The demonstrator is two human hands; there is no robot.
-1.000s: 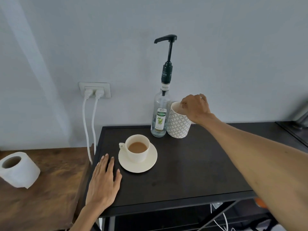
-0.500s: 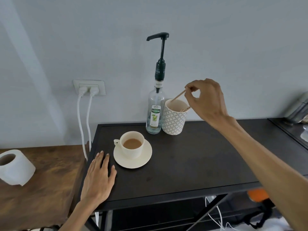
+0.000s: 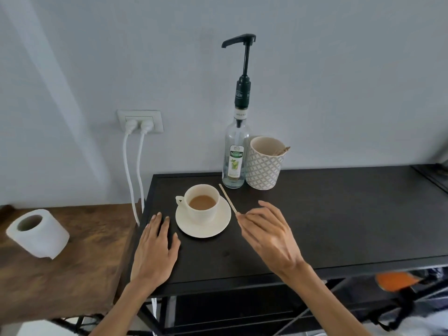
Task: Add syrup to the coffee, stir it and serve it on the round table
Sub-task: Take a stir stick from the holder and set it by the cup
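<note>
A cream cup of milky coffee (image 3: pixel 202 202) stands on a cream saucer (image 3: pixel 218 227) on the black table (image 3: pixel 339 221). Behind it against the wall stands a clear syrup bottle (image 3: pixel 236 156) with a tall black pump. My right hand (image 3: pixel 269 235) pinches a thin wooden stir stick (image 3: pixel 228 198) just right of the saucer; the stick points up and left, past the cup's right side. My left hand (image 3: pixel 156 251) lies flat on the table's left edge, fingers apart, holding nothing.
A patterned white cup (image 3: pixel 264 166) with more wooden sticks stands right of the bottle. A toilet roll (image 3: pixel 37 232) lies on the lower wooden table (image 3: pixel 72 275) at the left. Two white cables hang from a wall socket (image 3: pixel 140 121).
My right hand drew one stick out of the patterned cup and carried it down and left, to beside the coffee cup. My left hand stayed flat on the table.
</note>
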